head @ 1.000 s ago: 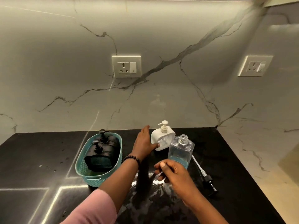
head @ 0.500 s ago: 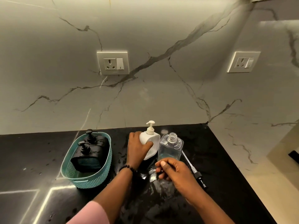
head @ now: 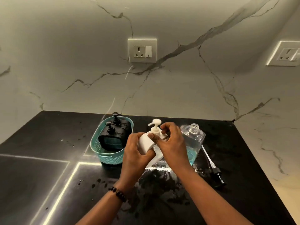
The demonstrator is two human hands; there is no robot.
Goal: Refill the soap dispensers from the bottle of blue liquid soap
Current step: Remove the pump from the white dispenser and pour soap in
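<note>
The left hand (head: 135, 153) grips the white soap dispenser (head: 150, 144), its fingers (head: 152, 138) curled round the body and thumb across the front. The right hand (head: 172, 143) rests against the dispenser's other side, fingers bent, with the fingertips pinching a small cap just beside the white pump head (head: 155, 125). The dispenser stands on the black counter (head: 48, 176), between both sets of fingers. Just right of the right fingers, the clear bottle of blue liquid soap (head: 194, 140) stands upright with its neck uncapped and the blue liquid low in it. Further right of those fingers lies a black pump with its long tube (head: 212, 168) flat on the counter. Left of the left fingers sits a teal basket (head: 105, 157) holding two black dispensers (head: 113, 135). A dark bead bracelet (head: 117, 193) circles the left wrist. Wet streaks glisten on the counter below the hands
</note>
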